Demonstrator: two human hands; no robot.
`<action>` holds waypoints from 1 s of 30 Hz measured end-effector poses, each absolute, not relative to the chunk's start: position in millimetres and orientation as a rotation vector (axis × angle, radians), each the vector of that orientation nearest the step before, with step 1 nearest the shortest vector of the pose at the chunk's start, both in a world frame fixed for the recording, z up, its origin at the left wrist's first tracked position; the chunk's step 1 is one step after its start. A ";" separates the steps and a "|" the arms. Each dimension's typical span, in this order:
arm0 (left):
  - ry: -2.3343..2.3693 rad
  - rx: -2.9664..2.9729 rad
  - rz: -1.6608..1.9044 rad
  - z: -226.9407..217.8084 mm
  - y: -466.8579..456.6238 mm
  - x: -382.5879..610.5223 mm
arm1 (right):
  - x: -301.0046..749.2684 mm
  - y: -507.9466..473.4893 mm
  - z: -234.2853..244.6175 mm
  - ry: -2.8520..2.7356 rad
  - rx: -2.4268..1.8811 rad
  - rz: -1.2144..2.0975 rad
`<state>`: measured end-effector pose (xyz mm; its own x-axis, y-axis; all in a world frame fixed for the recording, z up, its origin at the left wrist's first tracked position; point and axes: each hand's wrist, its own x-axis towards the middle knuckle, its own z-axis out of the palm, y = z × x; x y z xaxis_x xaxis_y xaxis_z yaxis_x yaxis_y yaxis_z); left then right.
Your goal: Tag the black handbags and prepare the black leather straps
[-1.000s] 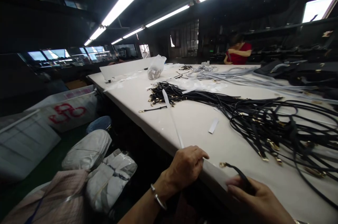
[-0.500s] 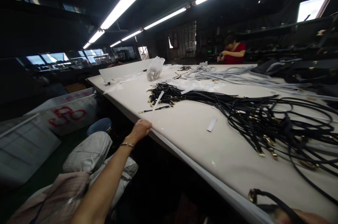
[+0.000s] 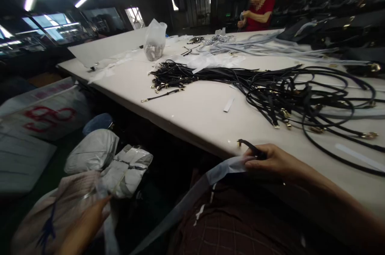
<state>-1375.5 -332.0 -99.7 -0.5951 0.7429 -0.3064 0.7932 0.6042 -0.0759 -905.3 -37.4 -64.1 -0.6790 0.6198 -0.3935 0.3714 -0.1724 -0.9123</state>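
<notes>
My right hand (image 3: 272, 160) rests at the near edge of the white table (image 3: 195, 114). It is closed on the end of a black strap (image 3: 250, 147) with a gold clasp, and it also pinches one end of a long clear plastic strip (image 3: 210, 177). The strip sags down over my lap toward the lower left. My left hand (image 3: 87, 223) is low beside the table, blurred, with its fingers closed on the strip's other end. The strap runs back to a tangle of black straps (image 3: 300, 94) on the table.
A bundle of black straps with gold clasps (image 3: 174, 76) lies mid-table, with grey straps (image 3: 255, 46) and a plastic bag (image 3: 154, 40) beyond. A person in red (image 3: 258, 8) works at the far end. White sacks (image 3: 99, 154) lie on the floor at left.
My left hand has drawn back from the table edge down to the lower left, pulling the plastic strip with it. My right hand has come up into view with the strap end. The view tilted down.
</notes>
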 end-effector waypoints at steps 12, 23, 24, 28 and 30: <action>0.915 1.117 0.849 -73.7 -121.4 -1107.4 | -906.6 -47.3 -28.7 -2.192 -1.210 1.699; 0.914 0.910 1.011 -93.8 -102.1 -1103.3 | -898.8 -35.9 -9.8 -2.165 -1.330 1.622; 0.971 0.943 1.012 -93.7 -102.9 -1105.6 | -901.0 -33.7 -11.3 -2.173 -1.335 1.615; 1.130 0.999 1.048 -95.5 -108.4 -1114.9 | -911.0 -25.1 -17.9 -2.298 -1.335 1.516; 1.137 0.983 1.071 -97.8 -111.0 -1119.3 | -914.7 -21.7 -18.0 -2.368 -1.319 1.460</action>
<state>-1119.3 -111.0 -97.8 0.0895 0.9758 -0.1995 -0.1415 0.2107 0.9672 -914.7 -21.7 -18.0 -0.6312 0.6881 -0.3578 0.6287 0.1837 -0.7557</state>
